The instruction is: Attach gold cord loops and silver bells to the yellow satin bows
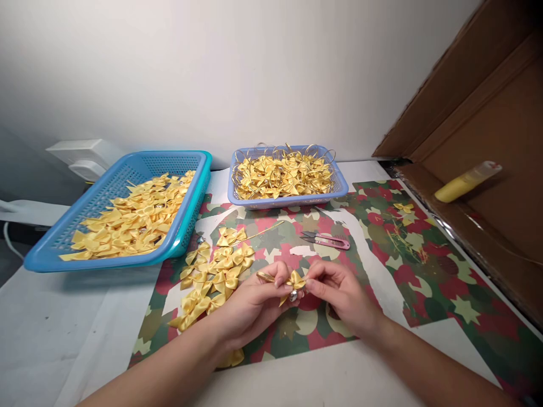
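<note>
My left hand is closed round a yellow satin bow, with a gold cord sticking out to the left and a small silver bell hanging under the bow. The fingertips of my right hand are pinched at the bow's right edge; whatever thin part they hold there is too small to make out. Left of my hands lies a loose pile of yellow bows on the patterned sheet. Pink-handled thread snips rest just beyond my hands.
A blue basket of bows stands at the left, and a smaller blue basket with bows on gold loops is at the back. Thread scraps lie at the right, near a cardboard box and a yellow tube.
</note>
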`<state>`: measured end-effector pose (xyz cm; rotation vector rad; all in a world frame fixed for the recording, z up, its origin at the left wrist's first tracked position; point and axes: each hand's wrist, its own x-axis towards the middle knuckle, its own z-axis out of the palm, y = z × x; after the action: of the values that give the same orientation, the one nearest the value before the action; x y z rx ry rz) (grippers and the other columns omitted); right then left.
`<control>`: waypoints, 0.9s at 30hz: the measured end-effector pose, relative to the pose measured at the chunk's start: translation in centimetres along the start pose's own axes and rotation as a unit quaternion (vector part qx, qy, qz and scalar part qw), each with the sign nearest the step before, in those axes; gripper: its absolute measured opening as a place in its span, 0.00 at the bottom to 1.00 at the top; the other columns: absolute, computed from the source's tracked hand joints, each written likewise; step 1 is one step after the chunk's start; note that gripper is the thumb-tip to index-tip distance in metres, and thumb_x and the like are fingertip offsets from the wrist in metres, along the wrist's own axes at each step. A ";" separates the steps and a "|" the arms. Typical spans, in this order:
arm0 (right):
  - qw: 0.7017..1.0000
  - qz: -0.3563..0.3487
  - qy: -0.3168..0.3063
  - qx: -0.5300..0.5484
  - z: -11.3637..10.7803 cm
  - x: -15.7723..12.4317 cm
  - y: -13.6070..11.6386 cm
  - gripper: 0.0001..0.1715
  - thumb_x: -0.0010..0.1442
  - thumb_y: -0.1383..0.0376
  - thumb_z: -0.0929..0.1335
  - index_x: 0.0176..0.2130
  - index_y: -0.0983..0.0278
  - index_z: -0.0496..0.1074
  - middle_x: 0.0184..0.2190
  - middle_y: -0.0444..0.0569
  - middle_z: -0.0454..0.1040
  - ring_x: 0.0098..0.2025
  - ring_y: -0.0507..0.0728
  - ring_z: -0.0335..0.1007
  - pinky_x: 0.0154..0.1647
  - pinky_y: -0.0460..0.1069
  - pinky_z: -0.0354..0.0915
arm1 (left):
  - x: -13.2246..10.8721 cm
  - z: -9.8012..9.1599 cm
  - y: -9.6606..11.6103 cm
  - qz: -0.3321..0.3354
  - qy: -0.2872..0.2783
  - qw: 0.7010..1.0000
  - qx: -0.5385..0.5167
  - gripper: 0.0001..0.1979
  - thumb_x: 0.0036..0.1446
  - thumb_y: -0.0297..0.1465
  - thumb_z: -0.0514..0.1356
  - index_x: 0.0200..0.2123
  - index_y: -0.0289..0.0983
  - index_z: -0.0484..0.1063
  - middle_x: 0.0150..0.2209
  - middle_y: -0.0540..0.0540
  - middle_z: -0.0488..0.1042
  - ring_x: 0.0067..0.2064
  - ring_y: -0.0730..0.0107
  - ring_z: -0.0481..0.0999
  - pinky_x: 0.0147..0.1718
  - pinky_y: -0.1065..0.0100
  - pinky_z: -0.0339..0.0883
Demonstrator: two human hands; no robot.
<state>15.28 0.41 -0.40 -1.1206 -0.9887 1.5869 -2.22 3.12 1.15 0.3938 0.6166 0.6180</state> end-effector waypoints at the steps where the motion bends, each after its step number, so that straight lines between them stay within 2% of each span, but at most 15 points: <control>1: 1.000 0.007 -0.001 0.007 0.0 0.0 0.1 0.14 0.51 0.56 0.76 0.25 0.63 0.75 0.24 0.43 0.71 0.29 0.52 0.66 0.33 0.48 0.65 | 0.0 0.0 0.0 -0.001 0.002 1.000 -0.002 0.16 0.46 0.23 0.69 0.22 0.36 0.61 0.25 0.51 0.67 0.32 0.72 0.72 0.35 0.72 0.64; 9: 0.993 0.075 0.016 0.085 0.4 -0.2 0.3 0.16 0.45 0.55 0.78 0.25 0.64 0.75 0.24 0.43 0.71 0.28 0.51 0.65 0.32 0.47 0.62 | 0.1 0.0 -0.2 0.018 0.016 1.000 0.015 0.15 0.46 0.22 0.68 0.21 0.35 0.62 0.25 0.50 0.67 0.30 0.74 0.68 0.34 0.72 0.62; 16: 0.984 0.119 0.046 0.121 0.8 -0.8 0.6 0.18 0.45 0.54 0.78 0.25 0.64 0.74 0.21 0.41 0.66 0.26 0.49 0.55 0.29 0.46 0.53 | 0.3 -0.1 -0.3 0.030 0.035 0.998 0.034 0.15 0.44 0.23 0.68 0.21 0.36 0.63 0.23 0.53 0.63 0.28 0.74 0.65 0.32 0.72 0.58; 21: 0.982 0.126 0.071 0.126 1.1 -1.2 0.8 0.20 0.43 0.52 0.79 0.24 0.64 0.73 0.20 0.40 0.63 0.26 0.49 0.50 0.28 0.46 0.49 | 0.3 0.1 -0.4 0.052 0.033 0.997 0.050 0.14 0.45 0.23 0.68 0.20 0.36 0.63 0.23 0.53 0.63 0.27 0.75 0.62 0.30 0.72 0.56; 27: 0.980 0.126 0.082 0.130 1.4 -1.2 0.7 0.22 0.41 0.52 0.79 0.22 0.64 0.71 0.19 0.40 0.61 0.25 0.49 0.49 0.28 0.47 0.47 | 0.2 0.1 -0.5 0.060 0.032 0.997 0.049 0.13 0.45 0.22 0.67 0.20 0.36 0.64 0.24 0.53 0.64 0.27 0.76 0.62 0.30 0.73 0.56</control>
<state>14.02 -1.09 -0.42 -1.2045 -0.5290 1.7340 -1.83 2.89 0.85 0.5066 0.6897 0.7185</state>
